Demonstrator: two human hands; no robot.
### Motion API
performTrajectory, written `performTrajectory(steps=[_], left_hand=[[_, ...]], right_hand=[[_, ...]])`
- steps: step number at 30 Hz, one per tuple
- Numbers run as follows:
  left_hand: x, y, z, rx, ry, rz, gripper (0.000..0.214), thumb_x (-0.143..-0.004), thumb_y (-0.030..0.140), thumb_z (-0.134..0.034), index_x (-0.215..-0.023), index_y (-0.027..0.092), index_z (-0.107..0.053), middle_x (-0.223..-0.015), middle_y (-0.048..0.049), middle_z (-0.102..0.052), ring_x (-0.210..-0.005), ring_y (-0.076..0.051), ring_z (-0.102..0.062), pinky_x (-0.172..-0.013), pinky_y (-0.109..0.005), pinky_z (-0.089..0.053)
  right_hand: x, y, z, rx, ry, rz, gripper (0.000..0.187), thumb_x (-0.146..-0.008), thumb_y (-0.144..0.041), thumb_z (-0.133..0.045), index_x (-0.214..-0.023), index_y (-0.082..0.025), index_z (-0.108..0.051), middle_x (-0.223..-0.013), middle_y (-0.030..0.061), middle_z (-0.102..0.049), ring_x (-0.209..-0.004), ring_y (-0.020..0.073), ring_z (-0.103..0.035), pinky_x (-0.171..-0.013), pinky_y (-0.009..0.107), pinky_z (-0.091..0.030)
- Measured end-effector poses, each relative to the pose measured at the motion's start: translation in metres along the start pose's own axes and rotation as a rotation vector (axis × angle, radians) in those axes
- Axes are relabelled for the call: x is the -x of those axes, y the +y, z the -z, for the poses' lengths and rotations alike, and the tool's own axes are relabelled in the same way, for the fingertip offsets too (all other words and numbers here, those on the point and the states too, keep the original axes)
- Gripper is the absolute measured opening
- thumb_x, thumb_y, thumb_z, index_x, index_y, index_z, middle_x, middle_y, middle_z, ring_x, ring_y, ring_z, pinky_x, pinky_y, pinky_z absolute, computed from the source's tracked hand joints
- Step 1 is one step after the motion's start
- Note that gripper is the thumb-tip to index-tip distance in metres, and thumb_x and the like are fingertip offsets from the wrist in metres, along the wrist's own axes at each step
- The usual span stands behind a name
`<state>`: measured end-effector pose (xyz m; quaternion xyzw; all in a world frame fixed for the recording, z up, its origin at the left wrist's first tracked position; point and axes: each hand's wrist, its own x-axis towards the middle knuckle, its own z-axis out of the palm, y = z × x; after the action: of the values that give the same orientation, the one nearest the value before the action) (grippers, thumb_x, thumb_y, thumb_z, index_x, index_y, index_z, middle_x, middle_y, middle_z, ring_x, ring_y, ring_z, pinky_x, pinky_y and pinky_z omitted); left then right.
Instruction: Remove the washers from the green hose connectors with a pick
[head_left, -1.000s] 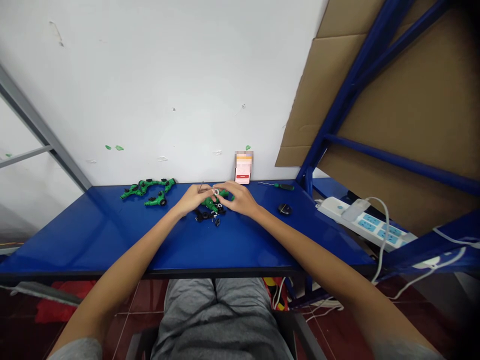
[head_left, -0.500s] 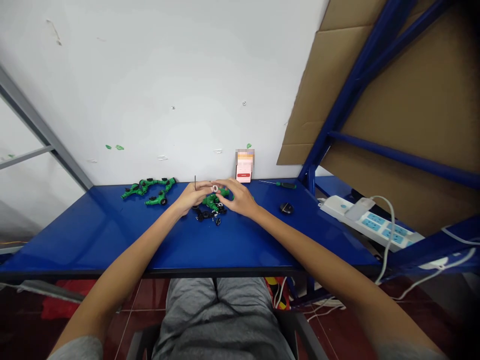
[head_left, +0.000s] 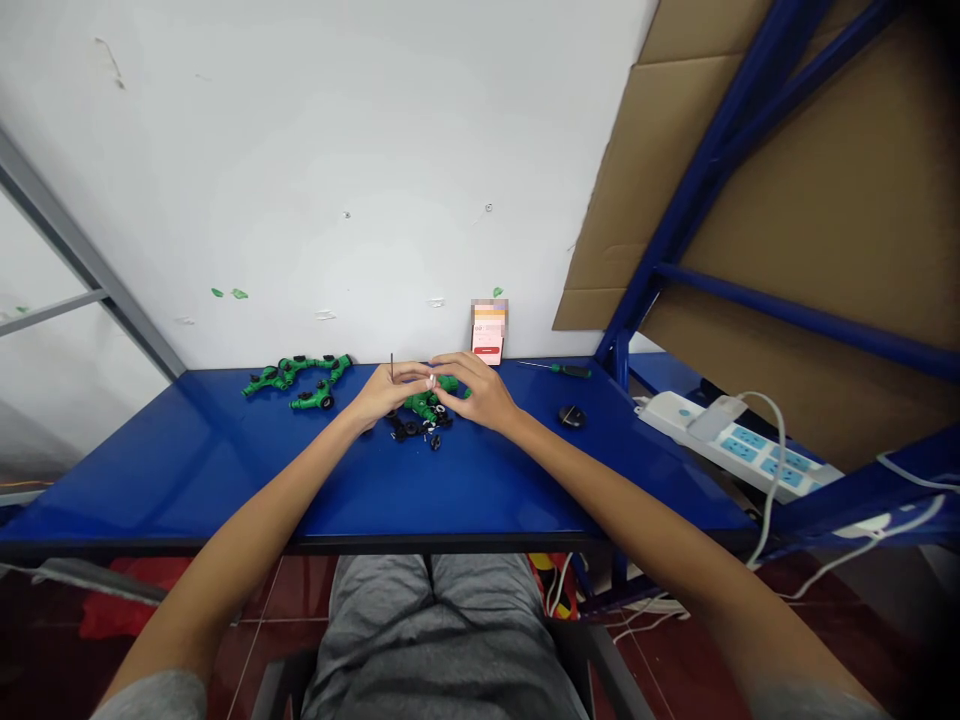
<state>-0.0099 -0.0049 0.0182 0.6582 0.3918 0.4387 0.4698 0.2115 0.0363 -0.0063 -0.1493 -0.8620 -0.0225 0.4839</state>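
My left hand (head_left: 384,394) is closed, its thumb and forefinger pinching a small white ring (head_left: 432,382) above the table. A thin dark rod (head_left: 391,364) sticks up from the same hand; its lower end is hidden. From the other side my right hand (head_left: 481,396) holds the ring with thumb and fingertips, its fingers curved. The ring is seen nearly edge-on. Under the hands lie green plastic fittings (head_left: 421,404), partly covered. Small black parts (head_left: 409,430) and a few white rings are scattered just in front of them.
Several green hose connectors with black parts (head_left: 313,400) lie at the back left of the blue table (head_left: 450,490). A phone (head_left: 487,345) leans on the wall. To the right are a green-handled screwdriver (head_left: 571,371), a round black object (head_left: 571,416) and a white power strip (head_left: 739,440).
The white ring has turned from showing its hole to nearly edge-on between the fingertips. Both hands stay almost in place, with the right fingers shifted slightly.
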Motion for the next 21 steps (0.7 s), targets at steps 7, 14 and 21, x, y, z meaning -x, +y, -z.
performTrajectory(steps=[7, 14, 21], left_hand=[[-0.0010, -0.0025, 0.0001, -0.027, -0.009, -0.042, 0.048, -0.079, 0.050, -0.089, -0.108, 0.013, -0.080, -0.086, -0.0074, -0.077, -0.051, -0.006, -0.043, -0.048, -0.023, -0.026], [-0.0012, -0.0030, -0.0015, -0.064, 0.021, -0.050, 0.045, -0.077, 0.048, -0.091, -0.102, 0.012, -0.081, -0.084, -0.0080, -0.077, -0.065, -0.014, -0.060, -0.054, -0.023, -0.038], [-0.0010, -0.0047, 0.0008, -0.034, 0.014, -0.038, 0.045, -0.071, 0.043, -0.095, -0.100, 0.011, -0.081, -0.088, -0.0078, -0.078, -0.054, -0.006, -0.046, -0.048, -0.022, -0.028]], right_hand=[[-0.0016, -0.0035, 0.0018, -0.019, -0.015, -0.014, 0.026, -0.099, -0.021, -0.068, -0.124, -0.029, -0.071, -0.125, 0.0069, -0.078, -0.111, 0.0263, -0.073, -0.096, 0.048, -0.062], [-0.0025, -0.0041, 0.0004, -0.037, 0.009, -0.007, 0.017, -0.098, -0.021, -0.069, -0.114, -0.026, -0.071, -0.119, 0.0076, -0.080, -0.105, 0.0249, -0.075, -0.092, 0.046, -0.063], [-0.0006, -0.0033, -0.0016, -0.044, -0.006, 0.007, 0.018, -0.097, -0.020, -0.069, -0.113, -0.027, -0.070, -0.121, 0.0073, -0.080, -0.108, 0.0250, -0.075, -0.094, 0.047, -0.062]])
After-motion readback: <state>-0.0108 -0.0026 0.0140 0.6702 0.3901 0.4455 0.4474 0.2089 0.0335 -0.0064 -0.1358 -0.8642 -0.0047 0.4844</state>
